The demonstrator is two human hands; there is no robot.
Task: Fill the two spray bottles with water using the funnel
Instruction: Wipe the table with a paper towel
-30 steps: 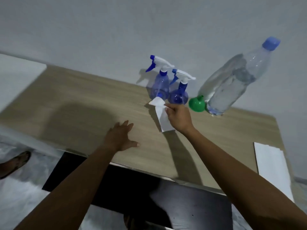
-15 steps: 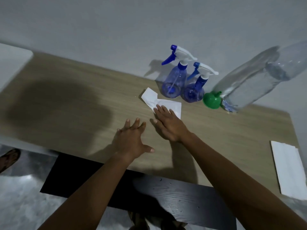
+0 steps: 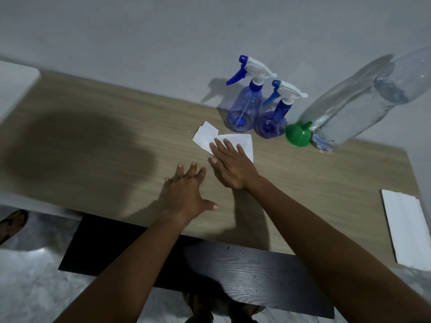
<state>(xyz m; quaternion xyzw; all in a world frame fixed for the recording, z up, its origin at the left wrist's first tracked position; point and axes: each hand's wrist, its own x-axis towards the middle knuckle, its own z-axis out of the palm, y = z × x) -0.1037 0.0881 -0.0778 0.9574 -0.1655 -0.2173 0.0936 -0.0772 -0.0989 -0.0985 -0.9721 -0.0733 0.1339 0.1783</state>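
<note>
Two blue spray bottles with white trigger heads stand side by side at the back of the wooden table (image 3: 93, 141), the left one (image 3: 243, 108) taller in view than the right one (image 3: 272, 120). A green funnel (image 3: 298, 135) lies on its side right of them, against a large clear water bottle (image 3: 354, 106). My right hand (image 3: 229, 163) lies flat, fingers spread, on a white tissue (image 3: 210, 136) in front of the bottles. My left hand (image 3: 186, 190) rests open on the table just beside it.
Another white tissue sheet (image 3: 405, 229) lies at the table's right front edge. A dark wooden board (image 3: 233, 271) sits below the table's near edge. A sandalled foot (image 3: 11, 224) shows on the floor at the left. The wall runs directly behind the bottles.
My right hand went from pinching the tissue near the bottles to pressing it flat on the table. My left hand slid forward toward the right hand. The view shifted left.
</note>
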